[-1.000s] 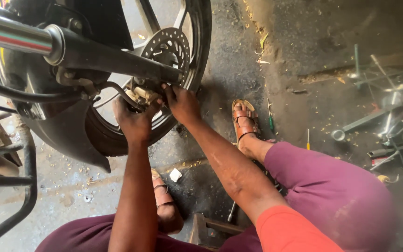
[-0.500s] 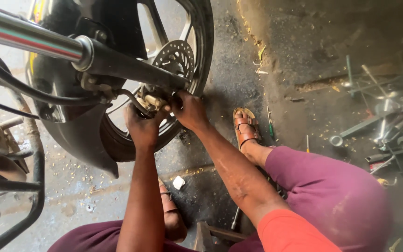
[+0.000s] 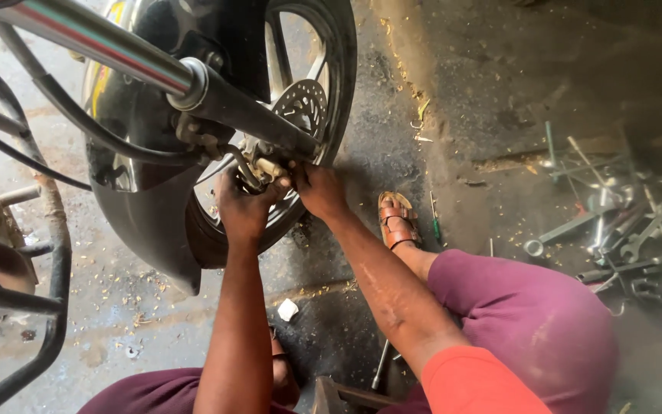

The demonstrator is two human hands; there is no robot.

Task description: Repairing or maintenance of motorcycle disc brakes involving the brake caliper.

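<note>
Between our left hand (image 3: pixel 245 211) and right hand (image 3: pixel 319 190), both grasping it, we hold the metal brake caliper (image 3: pixel 258 170) against the perforated steel brake disc (image 3: pixel 300 107) of the black motorcycle wheel (image 3: pixel 331 100), its seating apparently unfinished, spanners (image 3: pixel 622 230) lying well to our right.
</note>
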